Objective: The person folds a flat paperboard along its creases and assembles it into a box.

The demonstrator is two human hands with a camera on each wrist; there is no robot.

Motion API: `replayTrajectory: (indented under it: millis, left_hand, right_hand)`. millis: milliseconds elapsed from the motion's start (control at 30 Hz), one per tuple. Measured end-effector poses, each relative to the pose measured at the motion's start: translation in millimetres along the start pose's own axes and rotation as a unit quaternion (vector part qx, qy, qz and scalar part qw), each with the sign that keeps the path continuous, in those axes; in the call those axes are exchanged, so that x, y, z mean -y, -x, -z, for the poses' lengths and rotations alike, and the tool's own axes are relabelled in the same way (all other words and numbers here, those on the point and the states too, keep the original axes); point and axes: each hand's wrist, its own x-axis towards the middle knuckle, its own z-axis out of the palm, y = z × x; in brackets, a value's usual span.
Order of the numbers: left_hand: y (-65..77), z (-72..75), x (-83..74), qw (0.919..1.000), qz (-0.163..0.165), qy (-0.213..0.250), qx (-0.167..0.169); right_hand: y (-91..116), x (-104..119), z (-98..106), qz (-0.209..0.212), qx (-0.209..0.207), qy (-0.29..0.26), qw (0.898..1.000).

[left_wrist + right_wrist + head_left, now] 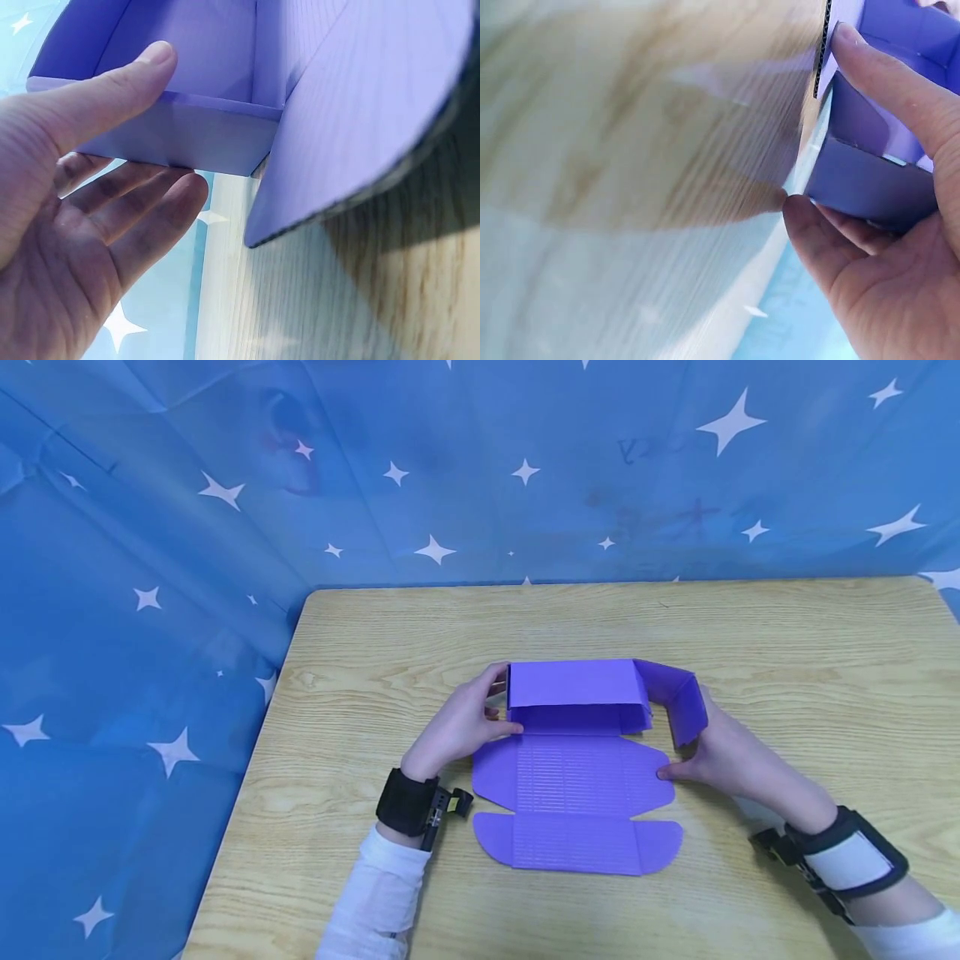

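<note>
A purple cardboard box (570, 777), partly folded, lies on the table. Its back section stands up as a trough, while the ribbed panels with side flaps spread flat toward the person. My left hand (468, 718) grips the left end wall (202, 139), thumb over its upper edge and fingers against the outside. At the other end, a folded side flap (678, 697) swings outward from the trough. My right hand (723, 747) holds this flap from outside with its fingers, and its thumb touches the edge of the flat right flap (648, 777).
The wooden table (360, 643) extends around the box on all sides. Behind it and to the left hangs a blue cloth (465, 502) with white stars. Both wrists wear black straps (408, 802) with small cameras.
</note>
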Motion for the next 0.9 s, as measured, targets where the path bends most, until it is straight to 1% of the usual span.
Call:
replayTrajectory:
  millis: [133, 300, 467, 600, 700, 800, 867, 900]
  left_hand:
    - [0.3, 0.5, -0.6, 1.0000, 0.000, 0.004, 0.001]
    - [-0.3, 0.2, 0.2, 1.0000, -0.001, 0.001, 0.002]
    - [-0.7, -0.5, 0.5, 1.0000, -0.004, 0.002, 0.004]
    - [-0.3, -0.6, 0.0, 1.0000, 0.000, 0.008, 0.006]
    - [0.0, -0.2, 0.1, 0.9999, 0.003, 0.008, 0.006]
    - [-0.5, 0.2, 0.9, 0.9999, 0.004, 0.010, 0.008]
    - [-0.5, 0.6, 1.0, 0.9999, 0.002, 0.010, 0.009]
    - [-0.6, 0.6, 1.1, 0.9999, 0.001, 0.012, 0.011]
  right_hand:
    - [2.6, 3.5, -0.1, -0.013, 0.012, 0.001, 1.000]
    - [4.7, 7.7, -0.6, -0.017, 0.016, 0.008, 1.000]
    - [6.6, 12.8, -3.5, -0.002, 0.010, 0.002, 1.000]
    - [9.0, 16.3, -2.7, 0.010, 0.013, -0.007, 1.000]
    - [11.4, 16.1, 4.1, 0.023, 0.026, -0.030, 0.999]
    - [11.2, 10.7, 13.5, 0.042, 0.036, -0.066, 0.996]
    - [8.7, 5.8, 18.1, 0.061, 0.028, -0.078, 0.995]
    - [7.0, 3.8, 19.6, 0.067, 0.019, -0.075, 0.995]
